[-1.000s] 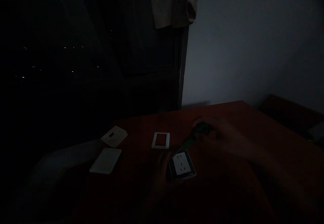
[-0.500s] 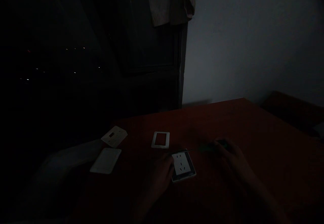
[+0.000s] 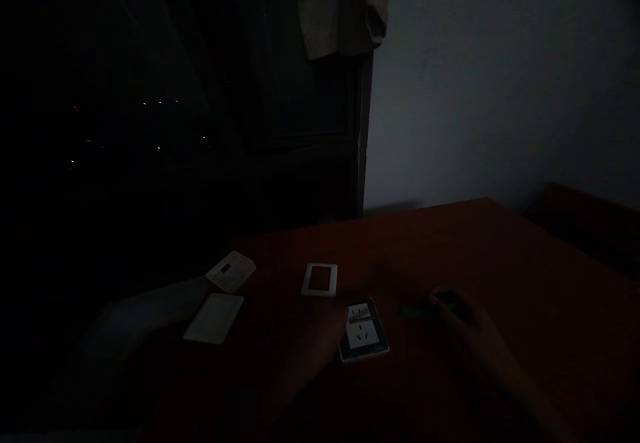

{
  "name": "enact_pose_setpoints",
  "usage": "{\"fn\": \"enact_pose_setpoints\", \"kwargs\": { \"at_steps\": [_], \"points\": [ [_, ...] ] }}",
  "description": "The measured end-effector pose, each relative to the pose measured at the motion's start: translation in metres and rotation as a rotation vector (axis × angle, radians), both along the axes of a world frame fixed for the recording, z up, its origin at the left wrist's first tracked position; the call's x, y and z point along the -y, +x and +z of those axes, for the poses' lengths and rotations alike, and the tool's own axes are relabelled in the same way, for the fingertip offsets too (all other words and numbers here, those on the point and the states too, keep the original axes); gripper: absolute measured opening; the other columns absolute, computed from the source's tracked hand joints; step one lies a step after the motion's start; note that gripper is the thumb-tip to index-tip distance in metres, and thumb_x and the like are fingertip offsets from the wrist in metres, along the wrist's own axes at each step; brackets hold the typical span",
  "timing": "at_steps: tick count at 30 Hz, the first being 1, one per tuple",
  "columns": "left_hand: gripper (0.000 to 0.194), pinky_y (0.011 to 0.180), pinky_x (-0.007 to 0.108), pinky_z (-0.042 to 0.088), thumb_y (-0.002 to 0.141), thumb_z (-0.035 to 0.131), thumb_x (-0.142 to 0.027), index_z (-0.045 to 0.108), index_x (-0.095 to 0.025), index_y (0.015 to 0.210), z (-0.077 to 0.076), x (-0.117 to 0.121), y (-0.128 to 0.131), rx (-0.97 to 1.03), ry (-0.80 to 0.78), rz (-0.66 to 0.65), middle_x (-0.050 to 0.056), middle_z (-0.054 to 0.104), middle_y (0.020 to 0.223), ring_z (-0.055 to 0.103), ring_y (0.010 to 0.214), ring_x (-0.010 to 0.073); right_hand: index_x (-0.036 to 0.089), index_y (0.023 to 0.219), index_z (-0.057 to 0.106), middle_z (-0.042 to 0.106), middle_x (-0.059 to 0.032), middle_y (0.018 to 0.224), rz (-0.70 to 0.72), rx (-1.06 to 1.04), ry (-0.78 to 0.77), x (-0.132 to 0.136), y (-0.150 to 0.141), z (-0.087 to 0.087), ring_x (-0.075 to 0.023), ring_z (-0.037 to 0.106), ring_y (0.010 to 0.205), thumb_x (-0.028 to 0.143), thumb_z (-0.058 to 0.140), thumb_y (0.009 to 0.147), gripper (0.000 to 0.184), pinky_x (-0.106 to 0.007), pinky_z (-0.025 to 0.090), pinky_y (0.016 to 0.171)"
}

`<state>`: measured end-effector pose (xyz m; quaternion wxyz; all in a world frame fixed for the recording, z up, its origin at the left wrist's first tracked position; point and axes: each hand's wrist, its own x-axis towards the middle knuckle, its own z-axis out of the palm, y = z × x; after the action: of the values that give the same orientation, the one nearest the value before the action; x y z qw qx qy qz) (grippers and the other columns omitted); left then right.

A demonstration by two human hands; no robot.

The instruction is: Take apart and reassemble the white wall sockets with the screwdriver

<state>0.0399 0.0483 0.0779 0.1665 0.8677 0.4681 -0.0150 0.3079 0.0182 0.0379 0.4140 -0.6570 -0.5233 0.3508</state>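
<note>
Right grip (image 3: 467,319) wraps around a green-handled, thin-shafted tool (image 3: 414,310); left grip (image 3: 325,336), closure indeterminable, lies beside the white-faced, dark-bordered rectangular socket (image 3: 364,337).

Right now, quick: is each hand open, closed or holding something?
Left hand: at the socket; too dark to tell its grip.
Right hand: closed around a green-handled tool.

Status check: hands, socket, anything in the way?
Right hand gripping screwdriver. Left hand at socket's left edge, grip too dark to tell. Socket face up, partly covered by screwdriver. Frame apart, beyond socket.
</note>
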Motion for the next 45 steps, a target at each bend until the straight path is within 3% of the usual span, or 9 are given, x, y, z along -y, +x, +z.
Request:
{"fn": "enact_pose_setpoints", "kwargs": {
  "at_steps": [10, 19, 29, 36, 45],
  "points": [
    [0.019, 0.065, 0.030, 0.047, 0.083, 0.049, -0.013, 0.066, -0.019, 0.090, 0.011, -0.001, 0.009, -0.103, -0.059, 0.026, 0.009, 0.071, 0.092, 0.067, 0.080, 0.0229, 0.022, 0.098, 0.064, 0.071, -0.0065, 0.097, 0.084, 0.037, 0.024, 0.001, 0.000, 0.000, -0.0247, 0.066, 0.089, 0.053, 0.056, 0.082, 0.036, -0.034, 0.052, 0.080],
    [0.012, 0.063, 0.024, 0.042, 0.079, 0.053, -0.015, 0.063, -0.020, 0.085, 0.001, -0.007, -0.003, 0.005, -0.059, -0.032, 0.003, 0.069, 0.089, 0.063, 0.078, 0.0174, 0.021, 0.100, 0.063, 0.071, -0.0078, 0.097, 0.091, 0.067, 0.036, 0.002, -0.001, 0.002, -0.0256, 0.066, 0.090, 0.054, 0.055, 0.083, 0.037, -0.036, 0.052, 0.081],
    [0.006, 0.064, 0.022, 0.040, 0.080, 0.057, -0.022, 0.059, -0.021, 0.086, -0.005, -0.009, -0.010, 0.011, -0.096, 0.016, 0.001, 0.066, 0.091, 0.060, 0.079, 0.0158, 0.022, 0.100, 0.063, 0.071, -0.0066, 0.097, 0.120, 0.073, 0.054, 0.002, 0.000, 0.001, -0.0244, 0.067, 0.088, 0.053, 0.054, 0.083, 0.036, -0.035, 0.053, 0.079],
    [0.008, 0.064, 0.022, 0.039, 0.078, 0.054, -0.016, 0.057, -0.021, 0.084, -0.013, -0.004, -0.007, 0.044, -0.040, 0.048, 0.001, 0.066, 0.090, 0.059, 0.079, 0.0157, 0.023, 0.098, 0.062, 0.071, -0.0048, 0.095, 0.136, 0.077, 0.048, 0.002, 0.000, 0.003, -0.0231, 0.067, 0.087, 0.053, 0.052, 0.086, 0.034, -0.032, 0.052, 0.078],
    [0.019, 0.078, 0.027, 0.046, 0.080, 0.049, -0.008, 0.058, -0.021, 0.091, -0.004, 0.002, 0.001, 0.038, -0.052, 0.034, 0.003, 0.065, 0.100, 0.060, 0.092, 0.0180, 0.022, 0.099, 0.061, 0.070, -0.0065, 0.093, 0.142, 0.100, 0.051, 0.003, 0.001, 0.009, -0.0236, 0.066, 0.084, 0.054, 0.051, 0.086, 0.036, -0.034, 0.053, 0.075]
  ]
}}
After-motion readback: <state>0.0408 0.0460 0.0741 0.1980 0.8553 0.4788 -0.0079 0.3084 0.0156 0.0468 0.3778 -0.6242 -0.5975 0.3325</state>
